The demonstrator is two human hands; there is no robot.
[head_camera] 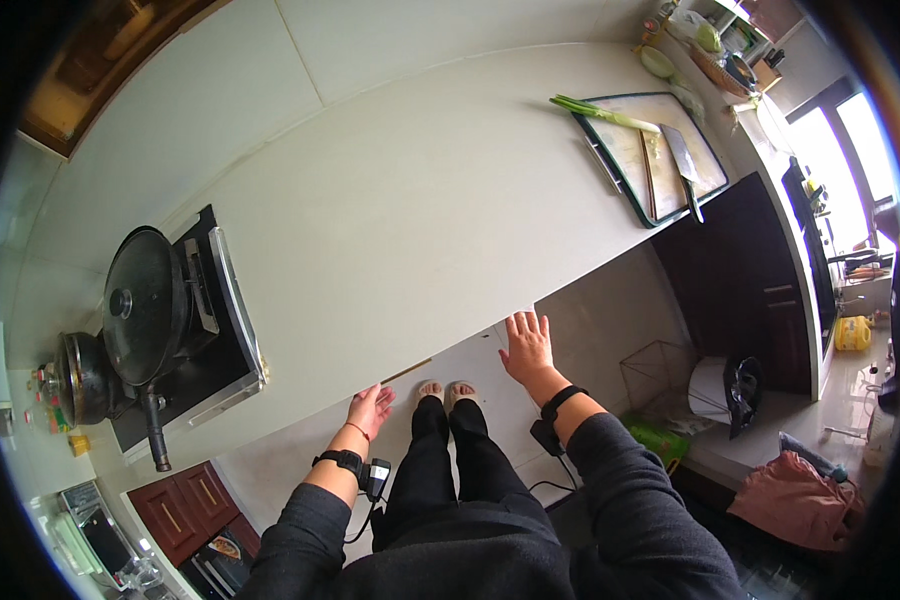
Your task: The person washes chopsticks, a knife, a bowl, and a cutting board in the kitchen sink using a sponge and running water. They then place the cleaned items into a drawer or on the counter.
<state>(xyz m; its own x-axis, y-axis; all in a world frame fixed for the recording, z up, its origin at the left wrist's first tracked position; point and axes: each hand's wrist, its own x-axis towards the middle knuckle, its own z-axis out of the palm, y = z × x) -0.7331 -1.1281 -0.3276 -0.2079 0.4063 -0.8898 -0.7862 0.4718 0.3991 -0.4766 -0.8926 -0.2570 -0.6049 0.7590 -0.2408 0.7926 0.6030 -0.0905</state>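
My left hand (371,412) is at the front edge of the pale countertop (390,225), palm partly turned up, fingers loosely apart and holding nothing. Farther right along that edge, my right hand (527,345) is palm down with its fingers spread. A small white patch (525,308) shows at its fingertips; what it is cannot be made out. At the counter's far right lies a cutting board (675,109) with a dark rim. On it rest a green onion (607,114), a pair of chopsticks (648,176) and a cleaver (679,154), whose handle reaches past the board's near edge.
On the left, a lidded wok (142,300) stands on a gas stove (232,367), its handle pointing towards me. A dark pot (86,379) sits behind it. Right of me are a dark cabinet (727,277), a bin (712,386) with a black bag and a pink cloth (791,499).
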